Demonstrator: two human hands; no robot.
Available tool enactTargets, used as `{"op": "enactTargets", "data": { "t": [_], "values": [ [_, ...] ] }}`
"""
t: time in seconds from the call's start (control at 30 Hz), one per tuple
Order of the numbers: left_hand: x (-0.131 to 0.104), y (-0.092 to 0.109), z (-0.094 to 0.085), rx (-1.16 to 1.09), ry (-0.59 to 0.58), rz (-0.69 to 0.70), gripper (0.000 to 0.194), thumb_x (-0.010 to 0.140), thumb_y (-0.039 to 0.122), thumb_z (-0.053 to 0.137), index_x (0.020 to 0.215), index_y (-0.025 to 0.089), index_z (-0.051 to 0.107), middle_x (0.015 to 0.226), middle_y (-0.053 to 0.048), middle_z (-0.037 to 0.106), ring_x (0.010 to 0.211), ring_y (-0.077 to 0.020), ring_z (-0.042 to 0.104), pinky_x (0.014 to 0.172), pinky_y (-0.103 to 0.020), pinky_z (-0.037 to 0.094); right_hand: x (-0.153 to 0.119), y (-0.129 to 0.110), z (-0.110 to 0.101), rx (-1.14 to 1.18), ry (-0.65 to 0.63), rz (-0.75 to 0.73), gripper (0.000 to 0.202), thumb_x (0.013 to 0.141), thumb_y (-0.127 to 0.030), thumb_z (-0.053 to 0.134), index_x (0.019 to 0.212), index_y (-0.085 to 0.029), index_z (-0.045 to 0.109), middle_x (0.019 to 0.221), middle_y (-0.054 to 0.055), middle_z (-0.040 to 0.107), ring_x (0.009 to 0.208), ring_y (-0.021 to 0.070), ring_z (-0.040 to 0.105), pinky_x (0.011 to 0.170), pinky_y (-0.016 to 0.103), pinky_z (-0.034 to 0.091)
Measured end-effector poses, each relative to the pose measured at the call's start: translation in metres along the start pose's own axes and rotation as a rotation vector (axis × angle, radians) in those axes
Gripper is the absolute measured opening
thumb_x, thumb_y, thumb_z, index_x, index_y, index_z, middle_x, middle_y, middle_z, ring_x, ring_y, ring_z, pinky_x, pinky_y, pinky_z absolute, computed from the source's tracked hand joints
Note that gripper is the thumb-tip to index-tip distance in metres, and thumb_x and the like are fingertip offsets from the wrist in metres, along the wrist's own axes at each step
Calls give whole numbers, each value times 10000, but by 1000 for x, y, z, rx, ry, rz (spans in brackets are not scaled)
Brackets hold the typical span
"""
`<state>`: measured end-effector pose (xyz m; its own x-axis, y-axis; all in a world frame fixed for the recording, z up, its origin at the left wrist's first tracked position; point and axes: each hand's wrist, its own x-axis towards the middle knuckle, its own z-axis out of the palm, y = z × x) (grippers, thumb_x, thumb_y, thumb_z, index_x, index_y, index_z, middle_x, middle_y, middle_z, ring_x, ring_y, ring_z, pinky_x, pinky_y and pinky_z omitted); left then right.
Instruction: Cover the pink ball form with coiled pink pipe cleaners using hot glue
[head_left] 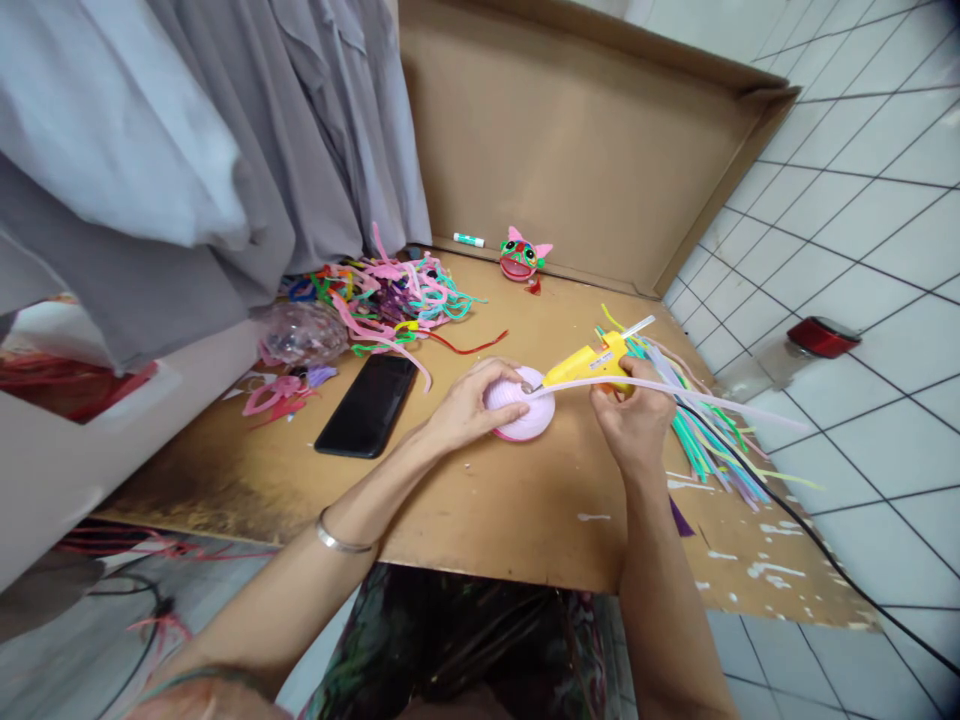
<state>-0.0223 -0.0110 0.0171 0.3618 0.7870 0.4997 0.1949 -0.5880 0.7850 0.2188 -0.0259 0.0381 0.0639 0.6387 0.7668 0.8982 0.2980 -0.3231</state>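
Note:
My left hand (480, 405) grips a round, pale lilac coil (534, 418) of wound fuzzy strip, with a pink lower edge, at the middle of the table. In my right hand (636, 408) is a yellow hot glue gun (589, 366), a clear glue stick poking from its back. The gun's nozzle is at the top of the coil, close to my left fingertips; whether it touches cannot be told. One loose end of pale pink pipe cleaner (720, 398) runs from the coil to the right, past the gun and over my right hand.
A black phone (367, 405) lies left of the coil, before a tangled heap of coloured pipe cleaners (405, 290). More straight pipe cleaners (701, 430) lie at right, beside the gun's black cord (817, 540). A finished animal-face ornament (520, 258) and a glue tube (469, 240) stand by the cardboard (570, 150).

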Motion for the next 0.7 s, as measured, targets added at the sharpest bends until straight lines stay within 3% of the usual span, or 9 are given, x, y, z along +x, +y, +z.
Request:
{"op": "enactTargets", "data": {
  "t": [0.37,0.7],
  "values": [
    [0,-4,2,-9,4,18,309,790,362,731,1026,198,618,1234,-110,638,1173,-253,606,1039,-441,446,-1,-12,0,16,4,-13,298,754,-299,573,1025,-199,643,1005,108,713,912,279,674,843,433,537],
    [0,-5,0,-32,-14,-4,305,791,352,722,1033,192,628,1223,-116,646,1190,-256,606,1055,-439,439,-2,6,8,83,0,67,375,713,-299,606,1077,-213,615,1017,76,687,894,250,642,788,395,529]
  ]
}}
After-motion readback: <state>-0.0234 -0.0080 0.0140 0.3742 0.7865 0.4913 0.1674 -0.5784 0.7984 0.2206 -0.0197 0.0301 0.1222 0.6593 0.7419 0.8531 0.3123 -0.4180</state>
